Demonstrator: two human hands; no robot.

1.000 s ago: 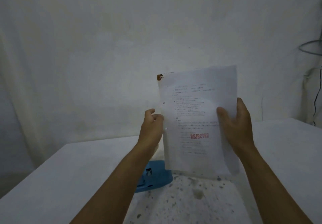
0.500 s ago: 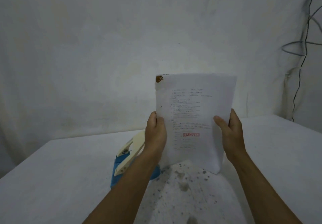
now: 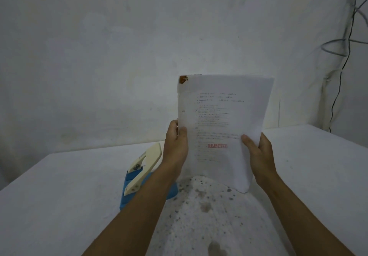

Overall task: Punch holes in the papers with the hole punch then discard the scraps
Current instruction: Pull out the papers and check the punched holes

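From the head camera, both hands hold a thin stack of white printed papers (image 3: 223, 124) upright above the white table (image 3: 59, 186). The left hand (image 3: 176, 146) pinches its left edge, thumb in front; the right hand (image 3: 256, 152) is closed on the lower right edge. The blue hole punch with a cream lever (image 3: 139, 172) sits on the table, just left of the left forearm. The sheets look light and floppy (likely to fan apart), so gripping both side edges should keep them squared.
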